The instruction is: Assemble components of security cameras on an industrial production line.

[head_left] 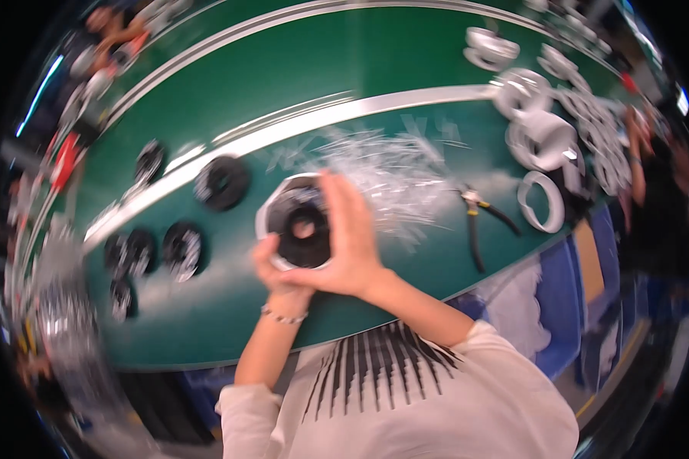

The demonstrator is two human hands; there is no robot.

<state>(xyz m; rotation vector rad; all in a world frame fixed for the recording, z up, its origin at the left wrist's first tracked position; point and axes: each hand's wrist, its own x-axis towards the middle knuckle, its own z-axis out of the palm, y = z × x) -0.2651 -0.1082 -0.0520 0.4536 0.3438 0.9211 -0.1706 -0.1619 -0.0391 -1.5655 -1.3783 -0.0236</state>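
Both hands are wrapped round a black round part (302, 250) with a hole in its middle. It sits within a white ring (262, 220), whose rim shows along the far and left sides. My left hand (272, 268) grips the lower left edge. Against the right side press the fingers of my right hand (348, 233), its thumb along the near edge. Just right of my right hand, a heap of clear plastic strips (394, 172) is spread on the green table (360, 329). Motion blur hides the part's finer detail.
Pliers (473, 206) with yellow and black handles lie open at the right. Several white rings (541, 200) are stacked at the far right. Black discs (222, 183) stand at the left, some glossy. A pale rail (283, 118) crosses behind. Blue bins (559, 306) flank the near right edge.
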